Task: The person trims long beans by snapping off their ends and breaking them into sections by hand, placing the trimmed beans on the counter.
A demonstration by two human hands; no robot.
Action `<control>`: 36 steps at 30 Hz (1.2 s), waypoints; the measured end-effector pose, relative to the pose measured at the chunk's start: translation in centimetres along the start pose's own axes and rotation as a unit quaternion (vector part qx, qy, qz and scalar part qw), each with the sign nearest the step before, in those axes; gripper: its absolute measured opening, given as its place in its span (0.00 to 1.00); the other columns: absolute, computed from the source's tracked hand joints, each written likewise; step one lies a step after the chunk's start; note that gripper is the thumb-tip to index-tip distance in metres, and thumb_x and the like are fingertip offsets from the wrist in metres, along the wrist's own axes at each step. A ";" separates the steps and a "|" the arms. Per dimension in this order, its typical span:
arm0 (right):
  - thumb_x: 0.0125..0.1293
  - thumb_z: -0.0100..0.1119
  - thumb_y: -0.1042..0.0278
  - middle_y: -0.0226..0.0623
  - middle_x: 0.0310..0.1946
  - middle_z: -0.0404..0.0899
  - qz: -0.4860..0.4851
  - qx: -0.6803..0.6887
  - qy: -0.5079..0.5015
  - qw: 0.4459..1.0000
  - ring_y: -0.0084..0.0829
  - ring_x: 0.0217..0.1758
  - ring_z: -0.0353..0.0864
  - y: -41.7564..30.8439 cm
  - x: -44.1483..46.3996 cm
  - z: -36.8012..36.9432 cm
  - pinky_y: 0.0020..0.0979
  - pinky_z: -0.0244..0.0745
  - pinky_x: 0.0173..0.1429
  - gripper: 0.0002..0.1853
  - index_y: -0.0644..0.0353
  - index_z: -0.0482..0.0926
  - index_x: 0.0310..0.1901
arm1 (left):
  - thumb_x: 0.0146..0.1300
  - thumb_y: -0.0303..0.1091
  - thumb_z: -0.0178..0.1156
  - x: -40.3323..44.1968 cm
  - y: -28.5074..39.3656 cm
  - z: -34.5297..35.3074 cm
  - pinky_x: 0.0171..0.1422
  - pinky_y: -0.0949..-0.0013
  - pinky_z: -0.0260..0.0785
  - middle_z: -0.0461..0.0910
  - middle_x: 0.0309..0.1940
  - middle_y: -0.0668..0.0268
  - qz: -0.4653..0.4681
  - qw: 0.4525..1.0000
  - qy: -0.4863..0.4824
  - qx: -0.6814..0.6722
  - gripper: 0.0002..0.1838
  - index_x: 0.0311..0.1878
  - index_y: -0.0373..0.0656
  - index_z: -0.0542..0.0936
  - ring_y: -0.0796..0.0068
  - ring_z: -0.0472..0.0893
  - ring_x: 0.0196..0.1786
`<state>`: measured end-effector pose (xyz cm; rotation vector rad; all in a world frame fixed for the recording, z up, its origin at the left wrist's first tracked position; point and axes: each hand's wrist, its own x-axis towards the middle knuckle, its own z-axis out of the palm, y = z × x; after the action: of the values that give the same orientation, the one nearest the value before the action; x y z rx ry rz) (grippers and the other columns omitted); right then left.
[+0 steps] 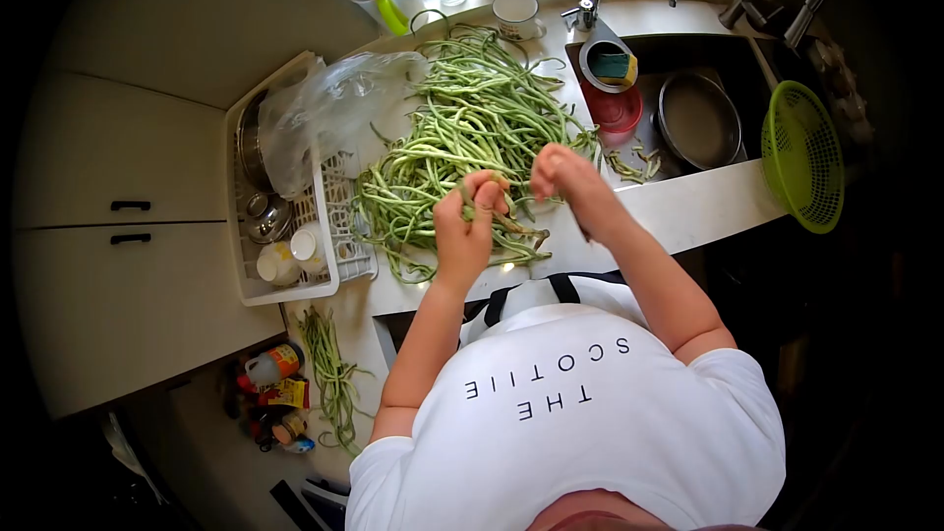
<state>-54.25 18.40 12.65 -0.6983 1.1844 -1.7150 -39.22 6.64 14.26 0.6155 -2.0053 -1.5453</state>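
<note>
Long beans, head view: heaped on counter at 12 o'clock from the wearer, likely so both hands reach them. Left hand at the heap's 6 o'clock edge, fingers pinched narrow round beans, probably steadying them; browned ends nearby point to 4. Right hand just beside it at 2, fingers curled in; contents, if any, can't tell. Heap's strands cross, no single axis. Smaller bunch at 8 lies roughly 12-to-6.

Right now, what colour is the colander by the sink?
The colander is bright yellow-green, seen in the head view.
</note>
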 end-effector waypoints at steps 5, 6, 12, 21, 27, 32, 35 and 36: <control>0.76 0.49 0.66 0.32 0.34 0.79 -0.148 -0.265 0.208 0.930 0.22 0.40 0.78 -1.7 0.4 -5.5 0.25 0.70 0.47 0.10 0.60 0.78 0.49 | 0.78 0.38 0.51 0.0 1.1 -2.2 0.27 0.83 0.54 0.83 0.33 0.67 -0.052 0.988 -0.002 -0.143 0.14 0.49 0.39 0.80 0.89 0.64 0.23; 0.72 0.55 0.68 0.36 0.38 0.82 -0.166 -0.436 0.221 0.856 0.30 0.44 0.81 -3.0 0.3 -6.4 0.32 0.71 0.51 0.10 0.60 0.79 0.50 | 0.78 0.38 0.50 -0.1 1.1 -2.5 0.26 0.83 0.54 0.83 0.34 0.66 -0.031 0.987 -0.004 -0.155 0.14 0.50 0.39 0.80 0.89 0.64 0.23; 0.64 0.64 0.68 0.41 0.48 0.83 -0.173 -0.573 0.110 0.793 0.43 0.54 0.79 -1.0 -0.7 -7.7 0.41 0.68 0.63 0.17 0.58 0.80 0.55 | 0.78 0.37 0.49 0.0 1.9 -2.9 0.26 0.84 0.56 0.85 0.42 0.60 -0.015 0.979 -0.035 -0.198 0.13 0.51 0.40 0.79 0.89 0.67 0.23; 0.75 0.54 0.64 0.29 0.28 0.78 0.005 -0.155 -0.123 0.980 0.17 0.32 0.73 0.0 -1.0 2.5 0.24 0.71 0.37 0.13 0.62 0.82 0.52 | 0.77 0.36 0.52 -0.2 2.6 -2.8 0.26 0.85 0.57 0.86 0.43 0.56 -0.068 0.977 0.038 -0.196 0.12 0.52 0.37 0.79 0.89 0.65 0.21; 0.79 0.47 0.63 0.24 0.25 0.72 0.080 -0.112 -0.192 0.972 0.16 0.28 0.69 -1.5 -0.1 2.7 0.21 0.66 0.34 0.16 0.65 0.83 0.51 | 0.73 0.35 0.59 -0.8 1.8 -4.1 0.21 0.84 0.52 0.86 0.38 0.58 -0.077 0.956 0.112 -0.258 0.11 0.50 0.37 0.80 0.90 0.64 0.18; 0.78 0.48 0.62 0.21 0.27 0.72 0.127 -0.063 -0.181 0.973 0.15 0.29 0.69 -1.4 -0.4 0.8 0.20 0.67 0.35 0.17 0.62 0.78 0.60 | 0.74 0.37 0.57 -0.2 1.1 -6.9 0.22 0.83 0.51 0.85 0.40 0.59 -0.045 0.911 0.226 -0.341 0.12 0.51 0.39 0.78 0.89 0.62 0.19; 0.77 0.50 0.64 0.22 0.29 0.74 0.124 -0.004 -0.174 0.977 0.16 0.33 0.72 -1.0 -0.6 0.1 0.21 0.70 0.39 0.18 0.63 0.78 0.61 | 0.75 0.40 0.56 -0.1 0.9 -7.9 0.23 0.81 0.51 0.84 0.42 0.62 -0.041 0.909 0.254 -0.328 0.14 0.53 0.40 0.77 0.89 0.62 0.20; 0.77 0.50 0.64 0.22 0.29 0.74 0.124 -0.004 -0.174 0.977 0.16 0.33 0.72 -1.1 -0.7 0.2 0.21 0.70 0.39 0.18 0.63 0.78 0.61 | 0.75 0.40 0.55 0.0 1.1 -8.1 0.23 0.81 0.51 0.84 0.43 0.61 -0.034 0.908 0.262 -0.324 0.14 0.53 0.40 0.77 0.88 0.62 0.21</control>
<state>-54.17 19.12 13.79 -0.7830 0.9872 -1.3178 -33.96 1.07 16.96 0.7201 -1.0007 -1.7234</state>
